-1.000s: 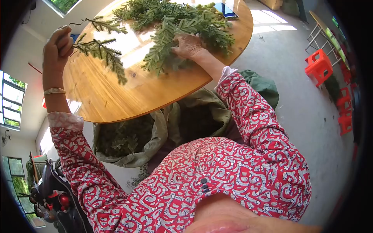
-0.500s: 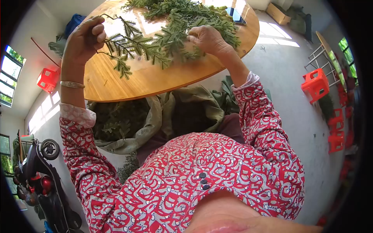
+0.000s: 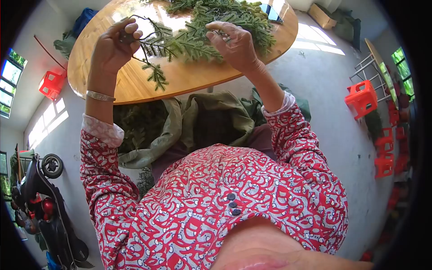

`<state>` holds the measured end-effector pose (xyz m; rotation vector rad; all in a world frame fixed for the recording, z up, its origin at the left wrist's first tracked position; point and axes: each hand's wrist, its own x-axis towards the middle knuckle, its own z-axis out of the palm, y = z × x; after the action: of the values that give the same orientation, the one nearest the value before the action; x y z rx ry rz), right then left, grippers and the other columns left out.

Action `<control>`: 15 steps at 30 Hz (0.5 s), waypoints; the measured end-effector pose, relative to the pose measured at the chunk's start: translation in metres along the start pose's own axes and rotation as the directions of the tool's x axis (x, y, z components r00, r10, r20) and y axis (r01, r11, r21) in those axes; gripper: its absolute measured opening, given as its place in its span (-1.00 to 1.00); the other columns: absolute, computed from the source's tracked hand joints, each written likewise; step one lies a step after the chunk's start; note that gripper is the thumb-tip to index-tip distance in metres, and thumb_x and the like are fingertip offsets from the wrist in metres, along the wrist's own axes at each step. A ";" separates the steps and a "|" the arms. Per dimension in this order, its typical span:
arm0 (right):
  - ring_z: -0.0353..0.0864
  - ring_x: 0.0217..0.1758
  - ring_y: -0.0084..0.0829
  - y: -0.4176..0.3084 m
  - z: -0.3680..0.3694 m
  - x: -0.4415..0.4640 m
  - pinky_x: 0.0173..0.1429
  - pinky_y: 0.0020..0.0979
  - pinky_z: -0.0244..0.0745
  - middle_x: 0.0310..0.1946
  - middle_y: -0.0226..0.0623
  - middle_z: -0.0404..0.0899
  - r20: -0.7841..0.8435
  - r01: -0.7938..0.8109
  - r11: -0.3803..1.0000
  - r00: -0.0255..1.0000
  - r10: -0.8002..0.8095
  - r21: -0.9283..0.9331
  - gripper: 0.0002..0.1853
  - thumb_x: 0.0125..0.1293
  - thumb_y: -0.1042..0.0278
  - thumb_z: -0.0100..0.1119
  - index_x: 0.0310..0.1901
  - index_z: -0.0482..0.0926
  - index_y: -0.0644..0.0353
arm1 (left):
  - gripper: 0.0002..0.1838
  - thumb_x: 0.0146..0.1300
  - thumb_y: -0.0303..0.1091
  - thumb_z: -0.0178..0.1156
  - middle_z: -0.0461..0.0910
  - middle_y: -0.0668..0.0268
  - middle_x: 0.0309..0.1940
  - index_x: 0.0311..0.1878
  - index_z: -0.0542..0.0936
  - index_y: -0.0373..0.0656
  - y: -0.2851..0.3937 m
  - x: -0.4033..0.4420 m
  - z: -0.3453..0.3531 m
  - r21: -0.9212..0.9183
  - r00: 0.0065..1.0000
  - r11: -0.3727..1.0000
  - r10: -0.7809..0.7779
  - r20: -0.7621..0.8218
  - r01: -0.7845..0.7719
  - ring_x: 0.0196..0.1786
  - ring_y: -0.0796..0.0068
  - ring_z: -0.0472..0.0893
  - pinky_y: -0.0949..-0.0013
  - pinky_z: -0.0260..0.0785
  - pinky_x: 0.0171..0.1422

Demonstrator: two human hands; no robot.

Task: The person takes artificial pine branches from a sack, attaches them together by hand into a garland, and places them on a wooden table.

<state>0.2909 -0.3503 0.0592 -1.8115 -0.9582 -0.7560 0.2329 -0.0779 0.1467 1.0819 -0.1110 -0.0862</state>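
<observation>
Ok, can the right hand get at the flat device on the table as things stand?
Probably, though not straight across: part of the green heap lies between the right hand and the flat device. Bare table on the right seems to leave a way around.

Head-worn fisheye view, looking forward and down, patterned shirt close, wooden tabletop beyond

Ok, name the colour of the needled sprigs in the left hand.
The needled sprigs are green on dark stems, best seen in the head view.
</observation>
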 end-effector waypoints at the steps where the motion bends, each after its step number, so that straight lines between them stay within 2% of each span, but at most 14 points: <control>1: 0.56 -0.07 -0.22 -0.014 0.001 0.001 0.00 -0.33 0.42 -0.14 -0.13 0.57 0.031 -0.034 0.999 0.999 0.033 0.029 -0.66 0.07 0.25 0.25 -0.12 0.55 0.21 | -0.78 0.33 -0.32 -0.05 0.39 0.42 -0.47 -0.11 0.44 -0.29 -0.005 0.000 0.002 -0.016 0.999 1.000 -0.014 0.046 0.015 -0.34 0.48 0.44 0.51 0.30 -0.45; 2: 0.57 -0.07 -0.23 -0.023 0.004 0.001 0.00 -0.36 0.43 -0.13 -0.12 0.56 0.062 -0.068 0.996 0.996 0.065 0.055 -0.64 0.07 0.28 0.26 -0.10 0.54 0.23 | -0.77 0.33 -0.32 -0.05 0.39 0.42 -0.46 -0.10 0.44 -0.29 -0.010 -0.001 0.004 -0.032 0.995 0.999 -0.027 0.094 0.031 -0.33 0.48 0.45 0.51 0.31 -0.44; 3: 0.58 -0.09 -0.26 -0.027 0.011 0.000 0.00 -0.36 0.43 -0.12 -0.13 0.56 0.075 0.030 0.999 0.997 -0.032 0.030 -0.64 0.06 0.26 0.29 -0.11 0.54 0.23 | -0.76 0.33 -0.32 -0.04 0.39 0.41 -0.45 -0.09 0.44 -0.29 -0.015 -0.002 0.006 -0.048 0.989 0.998 -0.042 0.141 0.049 -0.32 0.47 0.45 0.50 0.32 -0.43; 6: 0.57 -0.07 -0.29 -0.025 0.026 -0.002 0.00 -0.37 0.43 -0.11 -0.13 0.56 0.206 0.113 0.992 0.971 -0.122 0.056 -0.65 0.09 0.27 0.27 -0.11 0.53 0.25 | -0.75 0.33 -0.30 -0.04 0.39 0.40 -0.43 -0.08 0.43 -0.29 -0.027 -0.003 0.019 -0.055 0.983 0.995 -0.071 0.167 0.081 -0.30 0.45 0.45 0.50 0.33 -0.40; 7: 0.56 -0.11 -0.44 -0.026 0.026 -0.004 -0.03 -0.41 0.44 -0.16 -0.21 0.58 0.329 0.023 0.998 0.943 -0.039 0.052 -0.72 0.14 0.32 0.24 -0.14 0.53 0.25 | -0.74 0.33 -0.28 -0.05 0.39 0.40 -0.43 -0.08 0.43 -0.29 -0.031 -0.003 0.020 -0.038 0.984 0.995 -0.085 0.155 0.091 -0.30 0.45 0.45 0.50 0.34 -0.38; 10: 0.53 -0.22 -0.61 -0.008 0.032 -0.015 -0.11 -0.50 0.45 -0.28 -0.32 0.58 0.371 -0.194 0.927 0.926 0.065 0.320 -0.79 0.16 0.40 0.21 -0.17 0.53 0.26 | -0.77 0.33 -0.29 -0.05 0.48 0.36 -0.43 -0.17 0.47 -0.27 -0.036 -0.004 0.011 -0.056 0.954 0.989 -0.119 0.275 0.140 -0.31 0.39 0.52 0.42 0.39 -0.38; 11: 0.44 -0.31 -0.74 -0.011 0.027 -0.017 -0.19 -0.59 0.42 -0.38 -0.43 0.54 0.389 -0.238 0.902 0.917 0.086 0.360 -0.82 0.16 0.44 0.21 -0.21 0.52 0.28 | -0.76 0.33 -0.28 -0.07 0.46 0.39 -0.44 -0.18 0.47 -0.27 -0.038 -0.006 0.008 0.001 0.958 0.991 -0.126 0.258 0.130 -0.32 0.43 0.51 0.47 0.36 -0.41; 14: 0.42 -0.35 -0.73 -0.041 -0.007 -0.005 -0.24 -0.59 0.39 -0.44 -0.45 0.51 0.699 -0.576 0.777 0.665 0.263 0.256 -0.79 0.15 0.43 0.24 -0.21 0.51 0.30 | -0.76 0.34 -0.29 -0.09 0.43 0.40 -0.47 -0.18 0.46 -0.27 -0.038 -0.009 -0.003 0.076 0.943 0.987 -0.158 0.294 0.142 -0.34 0.45 0.50 0.53 0.32 -0.46; 15: 0.37 -0.41 -0.76 -0.031 -0.004 -0.010 -0.34 -0.63 0.32 -0.48 -0.52 0.48 0.755 -0.607 0.741 0.619 0.214 0.287 -0.82 0.15 0.42 0.25 -0.23 0.52 0.26 | -0.76 0.34 -0.30 -0.10 0.38 0.40 -0.52 -0.19 0.45 -0.28 -0.040 -0.013 -0.001 0.064 0.965 0.991 -0.130 0.227 0.118 -0.43 0.46 0.47 0.55 0.29 -0.51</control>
<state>0.2589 -0.3487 0.0661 -1.7069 -0.9785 0.5257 0.2195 -0.0939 0.1098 1.1262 -0.2555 -0.3241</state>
